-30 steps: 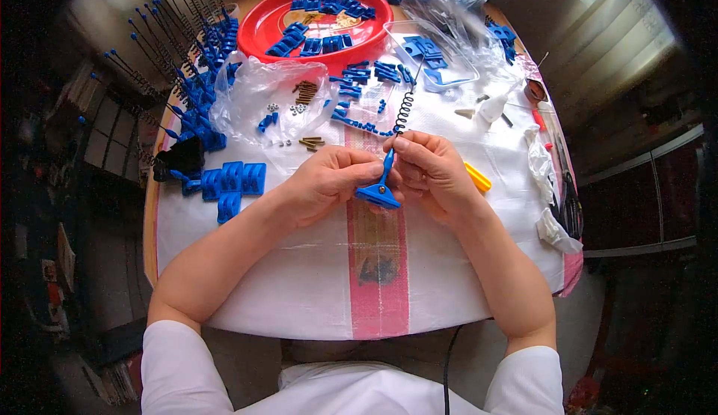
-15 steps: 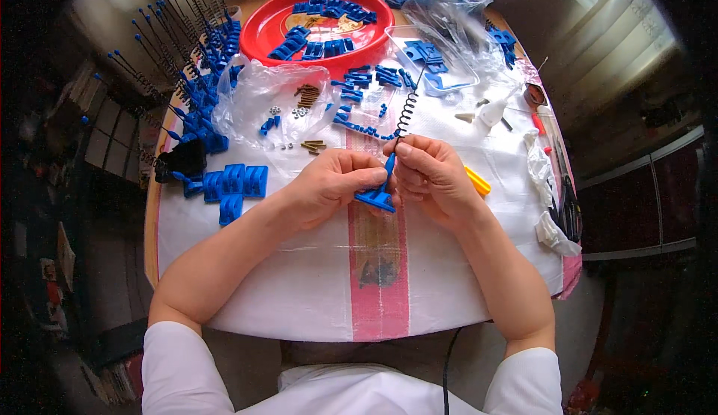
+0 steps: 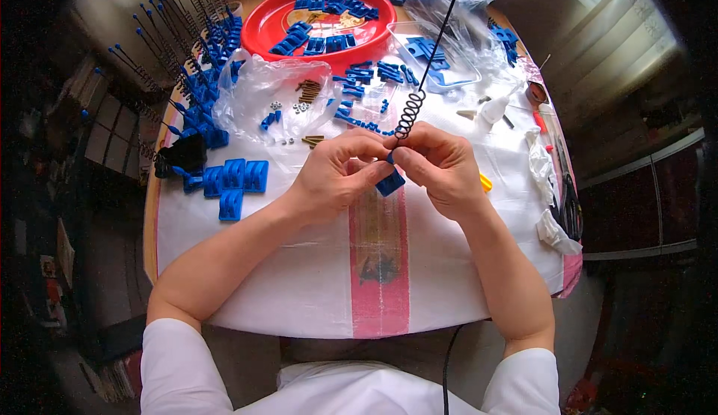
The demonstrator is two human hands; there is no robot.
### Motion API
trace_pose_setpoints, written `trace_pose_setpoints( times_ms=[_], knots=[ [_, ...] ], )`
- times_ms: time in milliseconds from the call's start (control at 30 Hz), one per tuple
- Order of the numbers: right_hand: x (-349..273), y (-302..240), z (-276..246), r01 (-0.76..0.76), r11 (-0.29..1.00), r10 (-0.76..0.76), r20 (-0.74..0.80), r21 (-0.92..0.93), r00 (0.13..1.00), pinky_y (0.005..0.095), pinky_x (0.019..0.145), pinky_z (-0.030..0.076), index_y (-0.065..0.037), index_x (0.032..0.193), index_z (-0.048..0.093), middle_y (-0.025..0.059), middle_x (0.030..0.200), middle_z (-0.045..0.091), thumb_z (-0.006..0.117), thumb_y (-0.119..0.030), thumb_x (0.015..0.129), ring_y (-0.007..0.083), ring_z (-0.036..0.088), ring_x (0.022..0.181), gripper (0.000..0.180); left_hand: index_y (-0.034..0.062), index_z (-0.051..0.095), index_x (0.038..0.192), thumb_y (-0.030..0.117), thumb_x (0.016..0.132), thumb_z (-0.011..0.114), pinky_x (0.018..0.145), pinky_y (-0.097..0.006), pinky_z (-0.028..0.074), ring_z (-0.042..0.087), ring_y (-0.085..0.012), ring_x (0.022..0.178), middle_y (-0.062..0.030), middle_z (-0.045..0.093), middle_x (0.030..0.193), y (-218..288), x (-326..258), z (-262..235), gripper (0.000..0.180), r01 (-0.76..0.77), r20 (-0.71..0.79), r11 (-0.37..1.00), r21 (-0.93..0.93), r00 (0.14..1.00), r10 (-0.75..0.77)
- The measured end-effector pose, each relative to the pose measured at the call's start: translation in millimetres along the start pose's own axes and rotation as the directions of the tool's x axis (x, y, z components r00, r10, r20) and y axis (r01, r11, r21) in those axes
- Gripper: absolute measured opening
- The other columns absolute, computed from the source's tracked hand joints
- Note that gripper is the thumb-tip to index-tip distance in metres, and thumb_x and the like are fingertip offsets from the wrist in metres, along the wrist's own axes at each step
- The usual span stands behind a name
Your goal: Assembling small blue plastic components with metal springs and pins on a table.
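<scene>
The largest item on view is the table (image 3: pixel 299 288), covered in white sheeting with a pink-edged stripe (image 3: pixel 380 318) running toward the wearer. At its far side sits the red basin (image 3: pixel 258 29), holding rows of blue parts. Along the left edge, sprung blue assemblies (image 3: pixel 198 119) are massed, their dark rods pointing up and outward. The clear bag (image 3: pixel 243 101) lies crumpled just beside them. The clear tray (image 3: pixel 465 71), right of the basin, contains flat blue plates.

The left hand (image 3: pixel 333 168) and right hand (image 3: pixel 441 164) meet over the stripe, near the table's middle. The left thumb and forefinger are closed in a pinch on the neck of the blue stand (image 3: pixel 390 184). The right thumb and forefinger pinch just beside them, closed at the foot of the spring rod (image 3: pixel 409 116); the exact contact is hidden by the fingertips. The rod leans up and to the right, coiled low, straight above, with a blue knob at its top. The stand's base shows below the fingertips.

Four blue blocks (image 3: pixel 234 175) lie grouped beyond the left forearm. The white bottle (image 3: pixel 492 110) lies beyond the right hand; the yellow handle (image 3: pixel 486 182) is partly hidden behind it. Smallest are the brass pins (image 3: pixel 307 89) and silvery nuts (image 3: pixel 301 107), near the clear bag.
</scene>
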State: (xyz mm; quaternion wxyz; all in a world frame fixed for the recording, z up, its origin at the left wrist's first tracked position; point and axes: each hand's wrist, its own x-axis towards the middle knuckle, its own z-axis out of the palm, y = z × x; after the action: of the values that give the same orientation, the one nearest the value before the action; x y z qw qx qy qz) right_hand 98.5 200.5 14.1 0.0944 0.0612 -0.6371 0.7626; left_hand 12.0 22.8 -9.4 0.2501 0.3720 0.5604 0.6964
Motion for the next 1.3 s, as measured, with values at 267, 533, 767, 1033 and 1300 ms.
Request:
trace_pose_setpoints(
  times_ms=[267, 533, 767, 1033, 1300],
  knots=[
    [1.0, 11.5, -7.5, 0.067, 0.963, -0.075, -0.019, -0.259, 0.997, 0.0231, 0.072, 0.048, -0.001, 0.099, 0.072, 0.0039, 0.098, 0.063, 0.07, -0.002, 0.09, 0.0089, 0.06, 0.084, 0.009, 0.0003, 0.07, 0.11, 0.001, 0.089, 0.071, 0.076, -0.029, 0.055, 0.064, -0.0199, 0.098, -0.0125, 0.063, 0.11, -5.2, 0.8, -6.6, 0.021, -0.159, 0.016, 0.888, 0.432, 0.986, 0.169],
    [-2.3, 6.6, 1.8, 0.02, 0.944, -0.045, -0.068, -0.328, 0.997, 0.0234, 0.067, 0.045, -0.002, 0.099, 0.072, 0.0007, 0.092, 0.063, 0.071, -0.001, 0.088, 0.007, 0.057, 0.077, 0.011, -0.0009, 0.068, 0.112, 0.001, 0.086, 0.068, 0.08, -0.032, 0.057, 0.065, -0.0243, 0.099, -0.015, 0.063, 0.111, -10.4, -2.4, -5.3, 0.027, -0.067, -0.044, 0.919, 0.389, 0.995, 0.092],
    [-2.1, 11.0, -1.1, 0.04, 0.943, -0.063, -0.06, -0.329, 0.996, 0.0231, 0.069, 0.045, -0.002, 0.101, 0.071, 0.0006, 0.092, 0.063, 0.071, -0.002, 0.088, 0.0069, 0.056, 0.077, 0.013, -0.0004, 0.065, 0.115, -0.002, 0.085, 0.065, 0.083, -0.032, 0.054, 0.062, -0.0213, 0.1, -0.012, 0.058, 0.112, -2.1, -2.9, -4.4, 0.03, -0.093, -0.003, 0.883, 0.459, 0.994, 0.106],
    [-1.5, 10.3, -2.6, 0.063, 0.93, -0.087, -0.049, -0.363, 0.995, 0.0238, 0.071, 0.047, 0.0, 0.103, 0.071, 0.0026, 0.094, 0.065, 0.067, -0.002, 0.092, 0.0081, 0.058, 0.08, 0.012, -0.0005, 0.066, 0.114, -0.001, 0.09, 0.066, 0.084, -0.028, 0.054, 0.063, -0.0159, 0.101, -0.0095, 0.057, 0.117, -4.3, -0.8, -6.8, 0.024, -0.025, -0.002, 0.898, 0.439, 1.0, 0.029],
    [-2.6, 1.8, -5.5, -0.233, 0.967, 0.227, -0.066, -0.103, 0.972, 0.0203, 0.065, 0.045, 0.001, 0.111, 0.07, 0.0, 0.091, 0.067, 0.063, -0.011, 0.097, 0.0048, 0.056, 0.073, 0.019, -0.0018, 0.068, 0.101, 0.011, 0.093, 0.067, 0.074, -0.025, 0.052, 0.064, -0.0076, 0.079, -0.0037, 0.07, 0.09, 10.5, -3.3, -0.2, 0.015, 0.256, 0.061, 0.964, -0.078, 0.966, -0.251]
  ],
)
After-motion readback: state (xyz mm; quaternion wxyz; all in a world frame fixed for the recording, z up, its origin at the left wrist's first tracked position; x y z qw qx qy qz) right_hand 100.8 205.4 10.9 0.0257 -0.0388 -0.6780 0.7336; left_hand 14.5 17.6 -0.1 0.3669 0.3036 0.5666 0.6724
